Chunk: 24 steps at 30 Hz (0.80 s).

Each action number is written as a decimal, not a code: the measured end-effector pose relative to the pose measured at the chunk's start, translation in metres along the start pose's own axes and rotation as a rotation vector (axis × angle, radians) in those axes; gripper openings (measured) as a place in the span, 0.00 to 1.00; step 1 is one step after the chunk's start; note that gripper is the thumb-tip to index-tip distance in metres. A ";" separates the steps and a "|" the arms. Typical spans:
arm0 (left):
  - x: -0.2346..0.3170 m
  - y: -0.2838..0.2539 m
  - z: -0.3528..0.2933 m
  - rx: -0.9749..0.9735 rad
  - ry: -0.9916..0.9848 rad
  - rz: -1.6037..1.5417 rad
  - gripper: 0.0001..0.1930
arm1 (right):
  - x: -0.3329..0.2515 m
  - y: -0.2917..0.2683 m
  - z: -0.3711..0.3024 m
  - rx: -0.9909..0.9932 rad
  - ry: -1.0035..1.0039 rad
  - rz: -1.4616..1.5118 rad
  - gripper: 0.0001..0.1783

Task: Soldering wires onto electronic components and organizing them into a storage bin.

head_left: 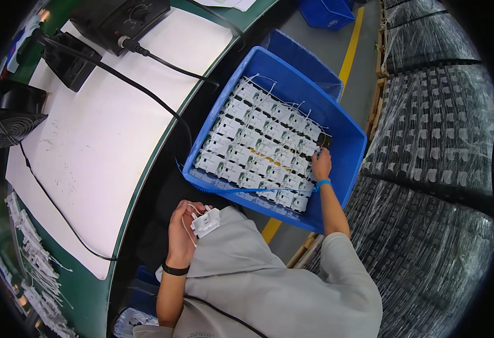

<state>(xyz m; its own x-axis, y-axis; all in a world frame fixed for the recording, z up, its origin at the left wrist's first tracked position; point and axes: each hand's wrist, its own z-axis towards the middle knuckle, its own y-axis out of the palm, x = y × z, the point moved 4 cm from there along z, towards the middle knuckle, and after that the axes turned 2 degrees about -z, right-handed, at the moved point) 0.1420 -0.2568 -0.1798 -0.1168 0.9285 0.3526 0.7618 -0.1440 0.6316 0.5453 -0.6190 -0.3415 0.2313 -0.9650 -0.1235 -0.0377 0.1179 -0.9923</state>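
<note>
My left hand, with a black band at the wrist, is closed on a white plastic module with thin white wires trailing from it, above my lap. My right hand reaches into the blue bin, wearing a blue wrist strap. Its fingers close on a small black part by the bin's right wall; the fingertips are partly hidden. Rows of similar white modules fill the bin, some with wires standing up at the far side. A yellow strip shows among them.
A blue coiled cord crosses the bin's near side. At left, a white-topped bench carries a black control box, a fan and cables. More white wired parts lie near left. Film-wrapped stacks stand at right.
</note>
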 end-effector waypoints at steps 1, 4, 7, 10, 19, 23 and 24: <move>0.000 0.001 0.000 -0.004 -0.003 0.006 0.13 | 0.003 -0.002 0.000 0.004 0.002 -0.005 0.21; 0.002 0.000 0.000 -0.002 0.000 0.002 0.13 | 0.000 -0.004 -0.001 0.000 0.025 0.000 0.22; 0.004 -0.005 -0.002 0.015 0.012 -0.006 0.13 | -0.016 -0.012 -0.006 0.029 0.058 0.027 0.24; 0.004 -0.005 -0.003 0.023 0.007 -0.013 0.12 | -0.023 -0.017 -0.008 0.009 -0.050 -0.030 0.30; 0.005 -0.004 0.000 0.004 -0.007 -0.001 0.13 | -0.016 -0.016 0.000 -0.119 -0.183 0.000 0.38; 0.005 -0.003 -0.001 0.011 -0.002 -0.011 0.13 | -0.022 -0.026 0.007 -0.186 -0.188 -0.024 0.38; 0.005 -0.005 0.000 0.020 -0.006 -0.011 0.13 | -0.025 -0.028 0.008 -0.202 -0.172 -0.019 0.38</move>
<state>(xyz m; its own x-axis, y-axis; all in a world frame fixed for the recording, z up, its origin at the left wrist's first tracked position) 0.1371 -0.2513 -0.1812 -0.1215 0.9322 0.3410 0.7732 -0.1265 0.6214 0.5482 -0.5965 -0.3104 0.3953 -0.9104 -0.1219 -0.2212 0.0344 -0.9746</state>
